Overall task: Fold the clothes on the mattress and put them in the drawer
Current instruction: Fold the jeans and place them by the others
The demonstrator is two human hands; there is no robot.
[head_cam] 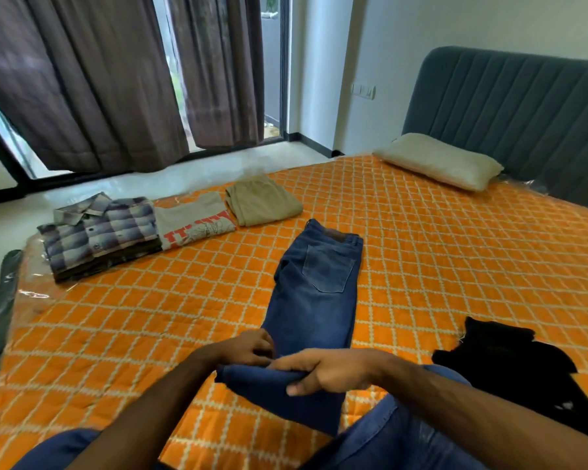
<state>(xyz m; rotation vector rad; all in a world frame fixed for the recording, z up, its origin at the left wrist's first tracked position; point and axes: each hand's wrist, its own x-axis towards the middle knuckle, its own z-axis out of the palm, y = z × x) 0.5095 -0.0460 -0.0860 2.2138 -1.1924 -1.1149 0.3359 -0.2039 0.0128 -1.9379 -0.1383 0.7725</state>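
Three folded garments (170,225) lined up on orange quilted mattress (438,266); left hand (248,347) and right hand (326,371) grasping blue denim jeans (313,300) mid-fold; black garment (513,364) unfolded; drawer unseen.

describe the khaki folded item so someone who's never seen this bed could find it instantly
Start at the orange quilted mattress and look to its far edge by the curtained window, where folded clothes sit in a row. The khaki trousers are the end item nearest the pillow. Unlike the printed grey T-shirt beside them, they are plain tan.

orange quilted mattress (438,266), jeans (316,293), folded clothes (170,225), black garment (513,364), pillow (438,161)
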